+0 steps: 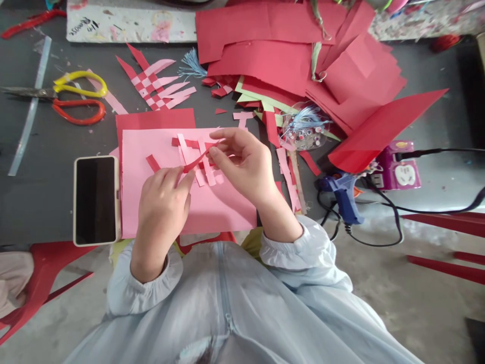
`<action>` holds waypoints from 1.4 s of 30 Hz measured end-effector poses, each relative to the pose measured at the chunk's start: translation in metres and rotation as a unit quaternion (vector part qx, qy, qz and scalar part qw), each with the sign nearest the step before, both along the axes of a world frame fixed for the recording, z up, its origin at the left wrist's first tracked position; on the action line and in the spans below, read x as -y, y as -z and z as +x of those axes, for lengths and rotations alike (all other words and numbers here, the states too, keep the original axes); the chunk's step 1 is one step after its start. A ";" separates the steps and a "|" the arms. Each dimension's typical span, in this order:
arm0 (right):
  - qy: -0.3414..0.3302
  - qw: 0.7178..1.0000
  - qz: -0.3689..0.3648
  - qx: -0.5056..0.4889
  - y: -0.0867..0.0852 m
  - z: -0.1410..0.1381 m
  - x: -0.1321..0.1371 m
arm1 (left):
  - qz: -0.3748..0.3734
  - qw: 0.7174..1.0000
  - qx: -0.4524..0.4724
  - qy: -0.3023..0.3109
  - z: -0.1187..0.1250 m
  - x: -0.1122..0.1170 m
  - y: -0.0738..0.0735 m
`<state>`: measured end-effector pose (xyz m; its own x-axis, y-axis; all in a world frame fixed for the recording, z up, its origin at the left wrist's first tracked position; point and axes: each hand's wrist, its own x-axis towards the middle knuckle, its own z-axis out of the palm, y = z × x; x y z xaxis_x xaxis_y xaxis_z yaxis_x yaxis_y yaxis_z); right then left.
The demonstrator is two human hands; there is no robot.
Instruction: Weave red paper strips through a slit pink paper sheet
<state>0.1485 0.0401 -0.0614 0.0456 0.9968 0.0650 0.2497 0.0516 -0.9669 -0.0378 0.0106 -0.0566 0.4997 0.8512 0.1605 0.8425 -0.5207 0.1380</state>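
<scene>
My left hand [162, 212] is closed, pinching the near end of a red paper strip [197, 161]. My right hand [244, 164] pinches the far end of that strip with thumb and fingers. The strip runs through a small weave of pink and red strips [195, 151] that lies on a pink paper sheet [215, 207]. A loose red strip [153, 163] lies on the sheet to the left of my left hand. A red sheet [151, 120] sticks out from under the pink one at the far side.
A phone [96, 200] lies left of the pink sheet. Scissors [71, 96] and a finished woven piece [153, 83] lie farther left. A pile of red paper [303, 60] fills the far right. A blue glue gun [343, 194], its cable and a power strip [397, 169] sit right.
</scene>
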 end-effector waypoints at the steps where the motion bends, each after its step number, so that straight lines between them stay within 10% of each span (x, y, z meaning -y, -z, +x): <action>1: -0.001 1.000 0.009 -0.004 -0.001 0.000 0.000 | -0.001 1.000 0.000 -0.001 0.000 0.000 -0.001; 17: -0.169 0.902 -0.017 0.396 -0.010 -0.001 0.011 | -0.010 1.000 0.015 -0.002 -0.002 0.000 -0.002; 42: -0.081 0.967 -0.030 0.238 -0.006 0.004 0.006 | -0.036 0.999 0.026 -0.015 0.000 0.002 -0.001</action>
